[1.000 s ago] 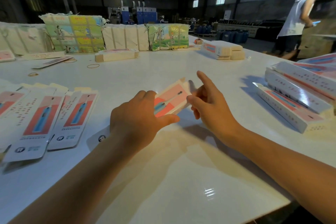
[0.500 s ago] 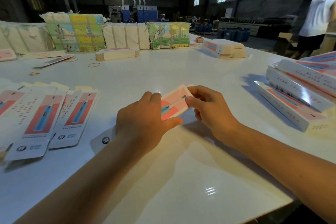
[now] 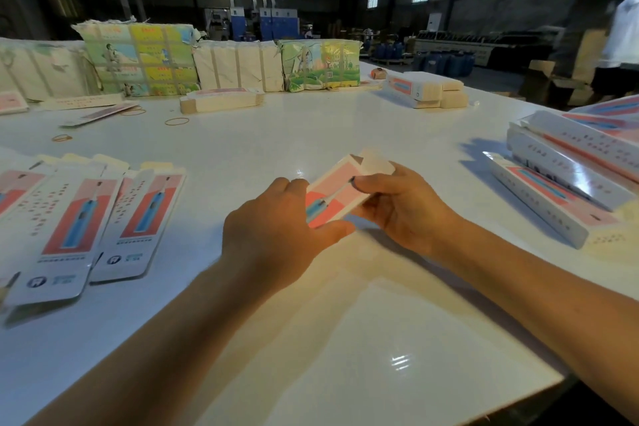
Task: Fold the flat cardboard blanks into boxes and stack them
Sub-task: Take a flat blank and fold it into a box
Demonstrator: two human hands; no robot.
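A pink-and-white toothbrush box point(image 3: 337, 192) is held between both hands above the white table point(image 3: 311, 339). My left hand point(image 3: 276, 228) grips its near end, covering most of it. At the far end, my right hand point(image 3: 397, 207) pinches the box with thumb on top; the end flap point(image 3: 377, 162) stands open. Flat blanks point(image 3: 86, 214) lie fanned out at the left. Folded boxes point(image 3: 567, 180) are piled at the right.
Wrapped bundles point(image 3: 138, 59) line the far edge, with a pack of blanks point(image 3: 221, 100) in front and another stack point(image 3: 425, 90) at the back right. Rubber bands point(image 3: 176, 121) lie loose on the table. A person point(image 3: 622, 45) stands at the far right.
My right hand, open with fingers raised a second ago, has closed onto the box's far end. The box is lifted slightly and its end flap now shows. The person moved right.
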